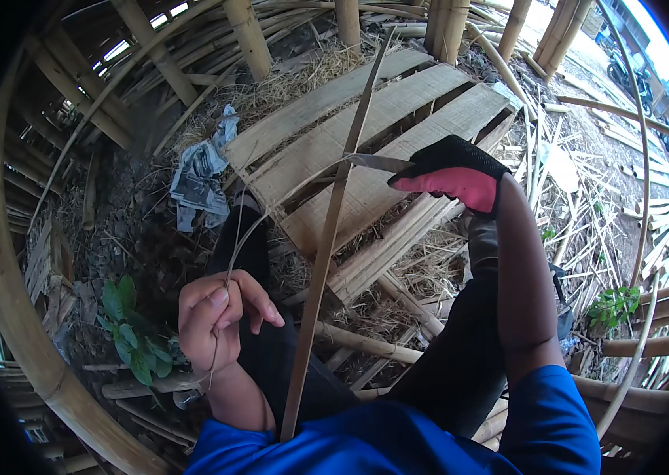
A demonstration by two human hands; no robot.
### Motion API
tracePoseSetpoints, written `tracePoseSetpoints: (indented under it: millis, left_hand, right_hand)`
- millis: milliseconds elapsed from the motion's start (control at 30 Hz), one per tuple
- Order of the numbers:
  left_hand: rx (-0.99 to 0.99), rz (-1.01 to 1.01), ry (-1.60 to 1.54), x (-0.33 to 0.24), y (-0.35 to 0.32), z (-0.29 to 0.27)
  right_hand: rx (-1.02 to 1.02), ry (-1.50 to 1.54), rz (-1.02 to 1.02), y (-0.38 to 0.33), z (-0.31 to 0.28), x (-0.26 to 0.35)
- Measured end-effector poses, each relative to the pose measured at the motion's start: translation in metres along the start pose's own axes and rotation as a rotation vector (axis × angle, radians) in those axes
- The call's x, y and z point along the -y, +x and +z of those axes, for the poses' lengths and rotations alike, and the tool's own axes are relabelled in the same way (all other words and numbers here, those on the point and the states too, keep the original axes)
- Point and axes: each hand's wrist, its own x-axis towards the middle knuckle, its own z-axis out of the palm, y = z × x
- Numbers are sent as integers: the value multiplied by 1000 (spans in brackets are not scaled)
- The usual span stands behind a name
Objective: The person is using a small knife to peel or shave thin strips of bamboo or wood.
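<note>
In my left hand [212,321] I am pinching a thin pale strand [269,210] between thumb and index finger, the other fingers curling loosely. My right hand [461,174], in a black glove with a pink palm, is gripping a knife [382,162]; its handle is hidden in my fingers, and its blade is pointing left.

The long bamboo strip [323,269] is running from my blue shirt [397,439] at the near side toward the far side, between my hands and above the slatted wooden crate [374,119]. It is looking straight, narrow and brown, tapering toward its far end; whether that end is touching anything, I cannot tell. The blade is meeting the strip near the crate's middle. The strand is stretching from my left fingers toward that same spot, thin and slightly curved; whether it is joined to the strip there, I cannot tell.

Left of the crate, a crumpled newspaper [200,182] is showing grey print too small to read. Dry straw [310,71] is lying beyond the crate, below upright bamboo poles [247,36]. A leafy green plant [132,336] is growing left of my left hand.
</note>
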Motion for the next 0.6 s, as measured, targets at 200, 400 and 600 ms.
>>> tracePoseSetpoints:
  millis: [200, 400, 600]
  left_hand:
    - [13, 83, -67, 0, 1, 2]
    - [120, 67, 19, 2, 2, 3]
    - [131, 271, 280, 4, 14, 24]
  right_hand:
    - [-14, -424, -162, -3, -18, 2]
    - [-322, -39, -303, 0, -19, -17]
    - [-152, -164, -332, 18, 19, 2]
